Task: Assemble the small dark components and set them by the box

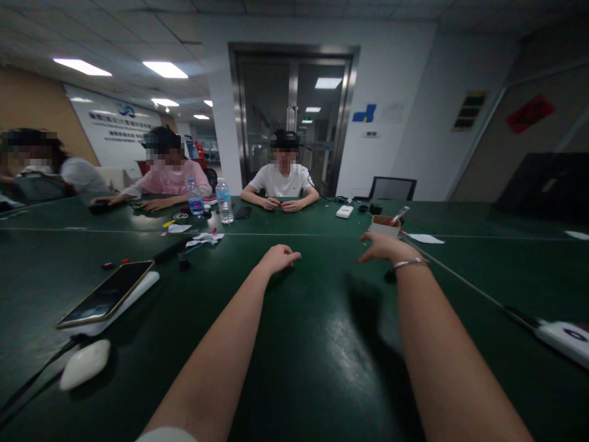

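Note:
My left hand (280, 258) rests low over the green table (313, 319) near the middle, its thumb and fingers pointing right; whether anything small is between them is hidden. My right hand (383, 247) is held above the table with fingers apart and nothing visible in it, a bracelet (411, 263) on the wrist. Just beyond it stands a small box (385, 225) with a clear-looking item (400, 215) sticking out. A small dark object (390, 276) lies beside the right wrist.
At left are a phone (108, 293) on a white object and a white mouse (85, 364). Two bottles (224, 201) (195, 197) stand at the back left. Three people sit beyond the table. A white device (564, 341) with a cable lies at right.

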`<act>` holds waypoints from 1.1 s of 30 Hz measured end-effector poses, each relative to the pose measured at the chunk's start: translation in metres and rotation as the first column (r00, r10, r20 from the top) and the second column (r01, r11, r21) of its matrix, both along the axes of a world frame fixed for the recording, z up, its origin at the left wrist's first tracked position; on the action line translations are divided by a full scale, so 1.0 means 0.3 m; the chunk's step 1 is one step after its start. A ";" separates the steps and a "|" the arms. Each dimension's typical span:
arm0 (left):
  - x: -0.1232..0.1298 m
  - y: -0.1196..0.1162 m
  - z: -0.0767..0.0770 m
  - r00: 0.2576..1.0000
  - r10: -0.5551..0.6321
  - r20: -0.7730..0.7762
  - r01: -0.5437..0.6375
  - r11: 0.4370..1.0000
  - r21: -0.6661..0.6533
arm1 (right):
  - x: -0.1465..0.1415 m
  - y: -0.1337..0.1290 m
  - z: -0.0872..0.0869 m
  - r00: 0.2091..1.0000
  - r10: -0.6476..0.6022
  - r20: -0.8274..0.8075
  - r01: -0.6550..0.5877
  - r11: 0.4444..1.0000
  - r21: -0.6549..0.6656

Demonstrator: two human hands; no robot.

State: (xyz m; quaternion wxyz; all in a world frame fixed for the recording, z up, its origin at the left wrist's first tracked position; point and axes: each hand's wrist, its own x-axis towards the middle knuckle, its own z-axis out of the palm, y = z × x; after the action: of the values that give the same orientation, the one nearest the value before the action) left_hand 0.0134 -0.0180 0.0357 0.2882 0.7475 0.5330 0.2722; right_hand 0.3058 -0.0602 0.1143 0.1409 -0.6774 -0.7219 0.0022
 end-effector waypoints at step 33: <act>-0.527 -0.084 0.014 0.150 0.989 -0.011 -0.971 0.150 0.186 | 0.312 -0.044 -0.134 0.835 -0.345 -0.428 0.302 0.939 -0.166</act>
State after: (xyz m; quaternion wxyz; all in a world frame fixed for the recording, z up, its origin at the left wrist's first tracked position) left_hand -0.1448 -0.0431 0.0400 -0.0439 0.2562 0.8878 0.3799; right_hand 0.3994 -0.0733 0.0741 0.2715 -0.7763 -0.5435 0.1682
